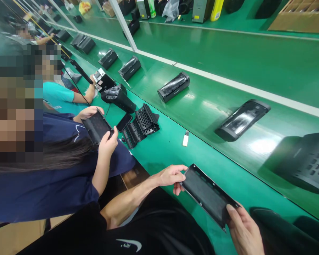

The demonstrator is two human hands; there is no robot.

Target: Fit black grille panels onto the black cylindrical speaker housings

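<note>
Between my two hands is a black rectangular speaker grille panel [206, 193], its concave inner side facing up, tilted over the green table. The far left end of the panel is gripped by my left hand [172, 177], with thumb and fingers closed on its edge. My right hand [243, 225] grips the near right end, thumb on top and the other fingers partly hidden beneath. A small white-and-grey piece resembling a USB stick [185, 138] lies on the table beyond my left hand.
A co-worker at my left holds a similar black panel [97, 126]. Perforated black panels [142, 125] and a phone [123, 122] lie before them. Along the green belt [202, 117] sit several black speaker housings [174, 87]. Dark curved parts [279, 230] stand close to my right hand.
</note>
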